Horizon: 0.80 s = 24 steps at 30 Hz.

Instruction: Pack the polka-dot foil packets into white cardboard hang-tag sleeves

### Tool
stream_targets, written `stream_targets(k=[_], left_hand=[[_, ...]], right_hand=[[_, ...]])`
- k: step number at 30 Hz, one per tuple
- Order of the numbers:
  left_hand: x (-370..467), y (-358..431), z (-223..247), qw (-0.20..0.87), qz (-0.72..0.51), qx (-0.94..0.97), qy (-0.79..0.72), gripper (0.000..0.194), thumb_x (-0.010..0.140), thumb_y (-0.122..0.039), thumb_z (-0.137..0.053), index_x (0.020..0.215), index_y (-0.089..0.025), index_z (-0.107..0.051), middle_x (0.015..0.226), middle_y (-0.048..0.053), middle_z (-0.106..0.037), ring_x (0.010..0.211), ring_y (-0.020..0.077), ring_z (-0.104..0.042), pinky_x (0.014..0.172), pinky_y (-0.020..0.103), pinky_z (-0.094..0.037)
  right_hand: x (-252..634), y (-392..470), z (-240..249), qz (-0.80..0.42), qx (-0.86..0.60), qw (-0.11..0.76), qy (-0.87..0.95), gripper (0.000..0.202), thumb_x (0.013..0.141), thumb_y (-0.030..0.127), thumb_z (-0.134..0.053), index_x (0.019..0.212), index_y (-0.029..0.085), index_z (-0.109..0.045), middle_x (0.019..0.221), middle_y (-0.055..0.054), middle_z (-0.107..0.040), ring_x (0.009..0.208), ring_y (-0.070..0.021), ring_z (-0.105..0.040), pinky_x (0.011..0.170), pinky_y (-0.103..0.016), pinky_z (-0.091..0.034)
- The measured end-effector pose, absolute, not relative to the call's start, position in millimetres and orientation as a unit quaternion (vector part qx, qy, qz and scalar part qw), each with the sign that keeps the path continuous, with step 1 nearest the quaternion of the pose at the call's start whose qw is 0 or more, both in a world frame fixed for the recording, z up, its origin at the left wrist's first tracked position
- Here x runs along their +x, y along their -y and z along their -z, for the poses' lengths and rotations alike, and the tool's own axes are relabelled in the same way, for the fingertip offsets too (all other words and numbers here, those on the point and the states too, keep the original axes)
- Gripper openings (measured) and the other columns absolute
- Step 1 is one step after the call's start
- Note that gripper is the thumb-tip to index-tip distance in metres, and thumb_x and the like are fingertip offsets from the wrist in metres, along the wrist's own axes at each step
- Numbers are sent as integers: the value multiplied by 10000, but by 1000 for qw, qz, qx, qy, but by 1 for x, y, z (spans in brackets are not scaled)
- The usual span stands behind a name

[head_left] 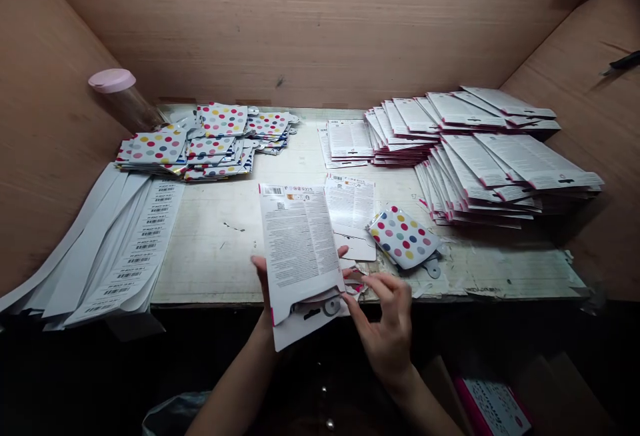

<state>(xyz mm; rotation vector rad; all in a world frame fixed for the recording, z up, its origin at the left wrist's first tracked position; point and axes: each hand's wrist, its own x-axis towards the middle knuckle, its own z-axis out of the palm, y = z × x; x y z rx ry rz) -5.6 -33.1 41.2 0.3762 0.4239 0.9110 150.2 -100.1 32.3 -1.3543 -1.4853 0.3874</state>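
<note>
A white printed card sleeve (303, 243) with a barcode is held upright at the middle front, its lower flap open and a grey round tab showing in the opening. My left hand (263, 283) grips it from behind and at the left side, mostly hidden by it. At its lower right edge, my right hand (385, 316) pinches the edge between thumb and fingers. A polka-dot packet (405, 237) lies just right of the hands. Behind the held sleeve, another printed card (351, 199) lies flat on the table.
Stacked printed sleeves (500, 156) fill the back right. Polka-dot packets (225, 121) are piled at the back left, beside a pink-lidded bottle (113, 81). Barcode label sheets (150, 243) hang over the left front edge. Wooden panels (320, 29) enclose the table.
</note>
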Motion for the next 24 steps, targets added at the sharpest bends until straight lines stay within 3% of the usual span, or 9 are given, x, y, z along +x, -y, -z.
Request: stream_targets(k=[2,4,8,12,15,17,19,21,24], left_hand=[[-8,35,-48,861,-439,153,-207,1225,492,-1006,-282,1387,-187,-454,1432,174,-471,1280,516,-393,962,640,-366],[-6,38,-53,847,-463,140,-223,1197,520,-996,-283,1385,-186,-455,1385,178,-518,1254,513,-426,955,623,-376],[6,51,-53,838,-471,154,-226,1092,572,-938,-392,1388,-215,-450,1345,164,-554,1253,476,-453,972,612,-384],[12,60,-45,844,-468,148,-216,976,665,-854,-428,1382,-192,-455,1343,147,-563,1297,439,-428,1037,603,-346],[5,53,-37,811,-486,112,-306,774,752,-643,-549,1335,-136,-503,1265,157,-621,1231,421,-505,1045,565,-369],[-2,45,-31,766,-489,130,-396,649,769,-402,-643,1338,-131,-491,1204,142,-659,1166,383,-568,1038,531,-393],[-4,40,-22,708,-494,204,-461,634,778,-277,-662,1365,-156,-456,1188,124,-666,1138,346,-593,1030,516,-405],[-3,42,-12,614,-514,315,-509,672,805,-277,-659,1416,-203,-390,1314,123,-587,1224,329,-532,1063,522,-369],[-4,54,1,378,-513,502,-585,750,801,-253,-677,1464,-257,-328,1547,106,-301,1414,326,-275,1149,548,-208]], right_hand=[[148,112,-43,-98,-488,499,710,409,837,36,-594,1201,221,-578,1011,-94,-620,979,-228,-612,817,-369,-552],[142,119,-50,-103,-420,441,786,444,880,45,-520,1307,166,-521,1102,-132,-643,1091,-249,-594,886,-377,-542],[128,107,-48,-124,-441,320,829,565,984,443,-357,1395,62,-433,1330,-223,-538,1265,-343,-482,1006,-491,-465],[125,89,-46,-162,-431,273,845,753,910,672,-316,1360,94,-491,1259,-200,-600,1197,-347,-538,988,-486,-477],[136,95,-58,-166,-436,249,849,640,915,595,-431,1303,98,-541,1213,-184,-633,1146,-320,-581,954,-434,-512],[149,102,-64,-179,-436,274,838,381,962,399,-461,1212,150,-602,1183,-133,-655,1104,-265,-610,938,-375,-523],[163,102,-59,-196,-470,341,790,225,963,227,-455,1072,195,-649,1048,-84,-684,984,-212,-646,868,-324,-541],[173,91,-41,-206,-525,392,727,210,947,171,-459,983,211,-662,901,-62,-657,848,-192,-644,770,-315,-549],[178,70,-2,-206,-555,410,694,193,935,199,-484,981,207,-672,852,-58,-603,794,-196,-614,720,-336,-542]])
